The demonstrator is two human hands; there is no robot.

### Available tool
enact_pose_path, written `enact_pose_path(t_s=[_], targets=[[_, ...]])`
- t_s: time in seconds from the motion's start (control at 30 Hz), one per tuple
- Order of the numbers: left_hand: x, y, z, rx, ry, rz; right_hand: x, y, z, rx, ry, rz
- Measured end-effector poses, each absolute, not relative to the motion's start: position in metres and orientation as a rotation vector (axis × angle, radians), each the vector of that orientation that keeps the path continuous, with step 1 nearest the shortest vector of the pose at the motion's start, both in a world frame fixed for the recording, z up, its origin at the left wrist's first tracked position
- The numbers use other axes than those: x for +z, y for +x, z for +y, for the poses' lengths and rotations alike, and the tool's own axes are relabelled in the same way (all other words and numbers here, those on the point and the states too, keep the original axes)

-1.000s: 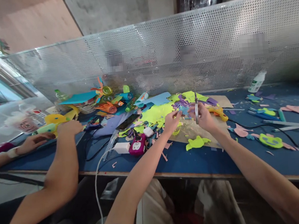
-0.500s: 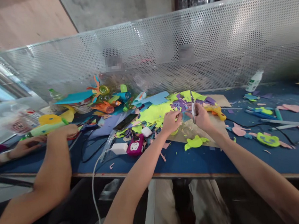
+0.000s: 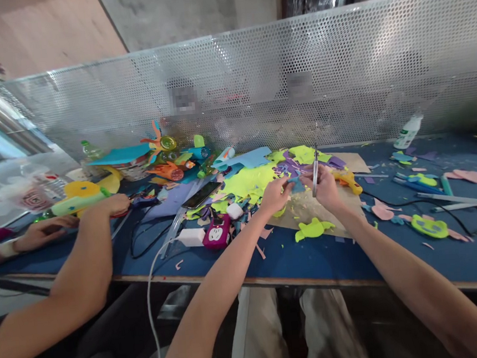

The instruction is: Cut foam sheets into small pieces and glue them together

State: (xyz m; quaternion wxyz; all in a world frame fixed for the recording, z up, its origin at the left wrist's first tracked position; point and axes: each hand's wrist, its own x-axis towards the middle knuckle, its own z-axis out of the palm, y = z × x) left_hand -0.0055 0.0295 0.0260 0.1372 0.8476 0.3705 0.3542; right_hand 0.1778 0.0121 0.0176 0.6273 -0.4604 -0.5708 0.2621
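My left hand is closed, its fingertips pinching a small blue piece of thin sheet. The right fingertips meet the other side of this piece. My right hand also grips a slim silver metal tool, which stands upright with its thin end pointing up; its exact kind is unclear. Below the hands lies a brown sheet, with a yellow-green animal-shaped cut-out on it. A yellow tool-like object, its kind unclear, is just right of my right hand.
Yellow-green scraps are heaped behind my left hand. Left of it are a phone, a magenta case and a white charger with a cable. A neighbour's arm rests at left. A white bottle and perforated screen stand behind.
The silver tool has tilted and shifted a little right with my right hand. The blue piece shows more plainly between my hands. My left hand has barely moved.
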Motion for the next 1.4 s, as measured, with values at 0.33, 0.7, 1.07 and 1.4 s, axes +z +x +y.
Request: enact_pose_path(t_s=[0.33, 0.7, 1.07, 1.4], targets=[[0.03, -0.014, 0.036, 0.822, 2.608, 1.283, 0.012, 0.183, 0.02, 0.537, -1.062, -1.179], [0.044, -0.021, 0.022, 1.073, 2.411, 1.285, 0.026, 0.17, 0.004, 0.644, -1.073, -1.2], [0.033, -0.004, 0.016, 1.093, 2.144, 1.008, 0.018, 0.165, 0.009, 0.71, -1.039, -1.239], [0.025, -0.003, 0.021, 1.185, 2.058, 0.989, 0.016, 0.167, 0.009, 0.672, -1.068, -1.325]])
